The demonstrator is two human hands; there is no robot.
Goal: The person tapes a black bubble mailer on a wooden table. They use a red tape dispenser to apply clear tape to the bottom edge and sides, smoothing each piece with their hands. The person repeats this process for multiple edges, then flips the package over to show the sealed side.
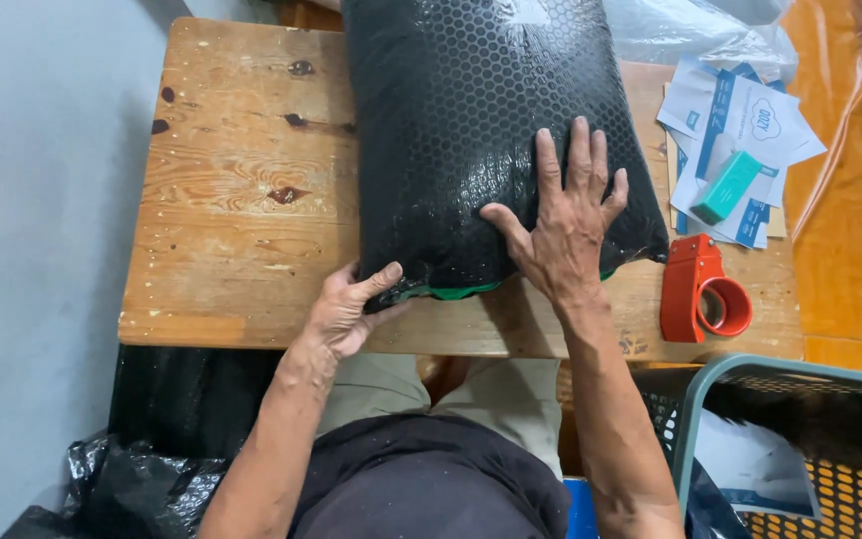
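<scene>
I judge I am mid-wrap: my right hand lies flat and spread on the black bubble-wrapped parcel on the wooden bench, my left hand pinches its near corner, and sealing calls for the red tape dispenser just right.

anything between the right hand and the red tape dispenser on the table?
Head view: between the right hand and red plastic tape dispenser lie the corner of the black bubble-wrapped parcel and bare wooden table.
</scene>
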